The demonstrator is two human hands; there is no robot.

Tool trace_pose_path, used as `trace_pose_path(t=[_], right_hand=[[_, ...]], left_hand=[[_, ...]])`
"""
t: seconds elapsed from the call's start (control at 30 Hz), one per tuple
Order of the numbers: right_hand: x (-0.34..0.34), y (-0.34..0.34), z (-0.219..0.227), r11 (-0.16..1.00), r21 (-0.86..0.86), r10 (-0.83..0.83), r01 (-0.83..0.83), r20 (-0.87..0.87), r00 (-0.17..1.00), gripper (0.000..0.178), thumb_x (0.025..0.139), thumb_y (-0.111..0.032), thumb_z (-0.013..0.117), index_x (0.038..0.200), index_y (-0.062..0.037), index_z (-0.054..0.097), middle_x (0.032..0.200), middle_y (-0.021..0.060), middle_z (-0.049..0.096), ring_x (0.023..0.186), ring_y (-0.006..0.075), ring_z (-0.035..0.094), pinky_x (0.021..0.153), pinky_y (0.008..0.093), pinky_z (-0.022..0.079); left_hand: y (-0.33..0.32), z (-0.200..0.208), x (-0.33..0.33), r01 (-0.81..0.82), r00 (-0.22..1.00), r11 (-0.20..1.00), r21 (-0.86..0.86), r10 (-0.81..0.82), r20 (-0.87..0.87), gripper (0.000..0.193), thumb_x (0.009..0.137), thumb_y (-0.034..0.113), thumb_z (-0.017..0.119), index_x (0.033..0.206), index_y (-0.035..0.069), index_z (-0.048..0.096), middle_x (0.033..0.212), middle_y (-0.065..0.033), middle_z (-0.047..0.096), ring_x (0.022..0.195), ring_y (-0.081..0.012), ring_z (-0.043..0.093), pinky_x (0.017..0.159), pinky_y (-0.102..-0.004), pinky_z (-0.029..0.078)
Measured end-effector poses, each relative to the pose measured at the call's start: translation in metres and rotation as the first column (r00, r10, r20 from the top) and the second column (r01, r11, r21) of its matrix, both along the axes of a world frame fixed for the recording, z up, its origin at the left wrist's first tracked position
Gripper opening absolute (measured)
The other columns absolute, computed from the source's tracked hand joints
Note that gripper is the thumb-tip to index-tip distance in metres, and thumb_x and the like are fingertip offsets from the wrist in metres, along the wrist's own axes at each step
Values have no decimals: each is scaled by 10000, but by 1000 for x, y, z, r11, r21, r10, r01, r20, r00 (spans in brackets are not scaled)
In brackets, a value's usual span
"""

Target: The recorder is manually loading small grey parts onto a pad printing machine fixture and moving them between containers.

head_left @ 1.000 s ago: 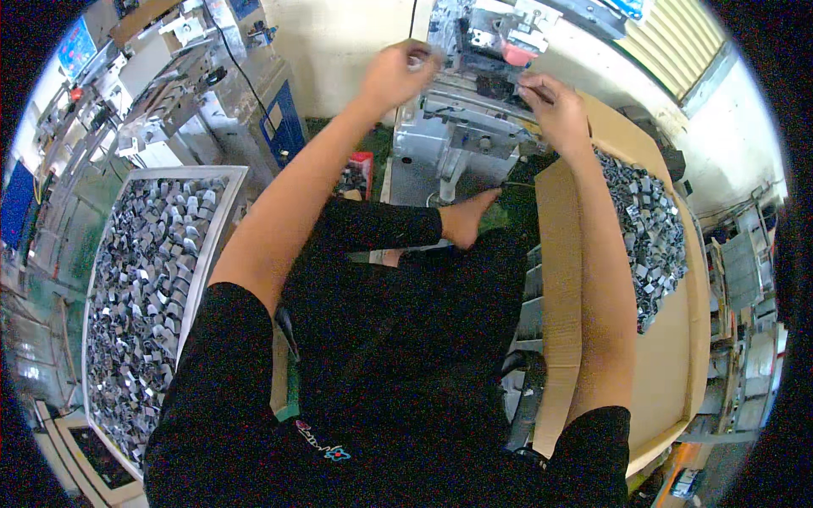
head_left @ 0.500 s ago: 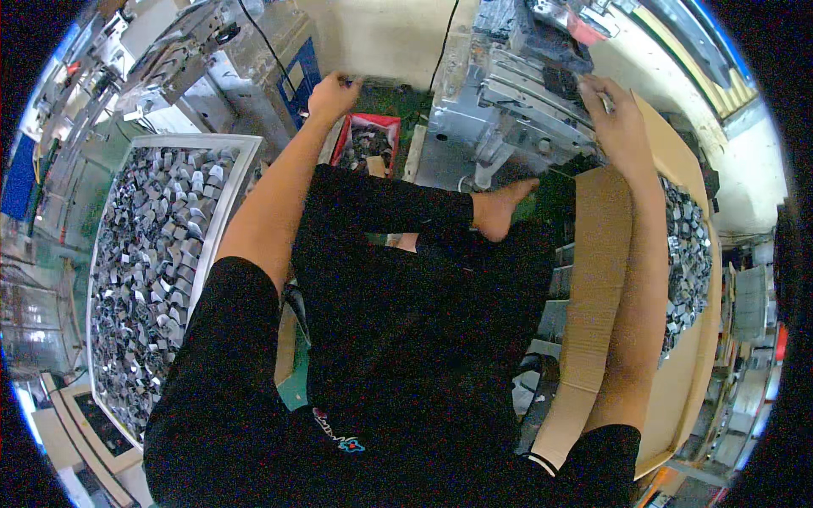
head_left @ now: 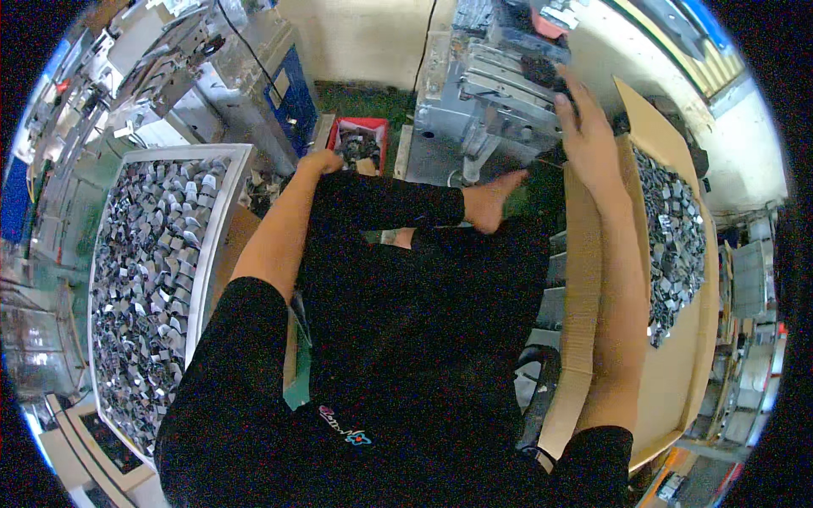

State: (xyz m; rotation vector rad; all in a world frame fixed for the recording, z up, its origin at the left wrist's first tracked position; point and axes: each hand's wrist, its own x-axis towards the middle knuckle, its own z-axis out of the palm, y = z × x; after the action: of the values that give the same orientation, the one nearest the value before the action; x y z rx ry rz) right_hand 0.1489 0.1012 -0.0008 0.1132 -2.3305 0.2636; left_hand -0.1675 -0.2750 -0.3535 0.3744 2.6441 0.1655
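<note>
My left hand (head_left: 320, 162) is beside my bent knee, near a red bin (head_left: 386, 152) holding small dark pieces. Its fingers look curled in, and whatever they may hold is hidden. My right hand (head_left: 589, 131) reaches forward with fingers stretched and apart, and nothing shows in it. Its fingertips are close to the right edge of a grey metal machine bed (head_left: 500, 74), by a dark block (head_left: 540, 73) on it. I cannot tell whether they touch.
A white-rimmed tray (head_left: 203, 279) heaped with small grey metal pieces stands at my left. Under my right forearm is an open cardboard box (head_left: 669, 398) with similar pieces. A grey machine (head_left: 246, 76) stands far left. My bare foot (head_left: 491, 203) rests below the bed.
My left hand has dropped back from beyond the red bin to beside my knee. My right hand has shifted slightly left and its fingers have straightened. The whole view has shifted a little.
</note>
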Motion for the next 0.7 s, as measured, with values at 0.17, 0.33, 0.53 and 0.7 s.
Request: trace_pose_path(t=[0.17, 0.33, 0.53, 0.7], right_hand=[[-30, -12, 9, 985, -133, 119, -107, 85, 989, 474, 968, -382, 566, 1326, -73, 544, 1281, 213, 598, 1209, 405, 550, 1022, 445, 446], [-3, 48, 27, 787, -616, 225, -15, 264, 938, 478, 980, -421, 569, 1255, -31, 604, 1217, 130, 643, 1170, 284, 583, 1023, 392, 427], [52, 184, 33, 938, -228, -235, 262, 138, 962, 289, 933, -268, 674, 1027, 4, 702, 883, 93, 714, 758, 151, 656, 698, 304, 532], [139, 265, 14, 787, -159, -518, 596, 355, 778, 358, 899, -378, 655, 946, -28, 721, 862, 187, 712, 800, 352, 691, 749, 453, 530]], left_hand=[[-72, 6, -5, -29, 987, 997, 78, 40, -153, 601, 899, 550, 441, 1238, 104, 659, 1311, -195, 607, 1227, -348, 585, 1030, -443, 447], [17, 44, 61, 103, 973, 992, 73, -85, -215, 597, 921, 547, 416, 1108, 59, 704, 1140, -212, 680, 1091, -408, 640, 961, -493, 482], [22, 98, 127, 163, 905, 984, -75, -179, -387, 554, 962, 470, 393, 1013, 20, 713, 1037, -234, 701, 985, -414, 672, 888, -513, 514], [32, 123, 159, 222, 872, 909, 352, -24, -488, 530, 967, 469, 491, 923, -15, 702, 921, -201, 721, 839, -343, 707, 763, -446, 536]])
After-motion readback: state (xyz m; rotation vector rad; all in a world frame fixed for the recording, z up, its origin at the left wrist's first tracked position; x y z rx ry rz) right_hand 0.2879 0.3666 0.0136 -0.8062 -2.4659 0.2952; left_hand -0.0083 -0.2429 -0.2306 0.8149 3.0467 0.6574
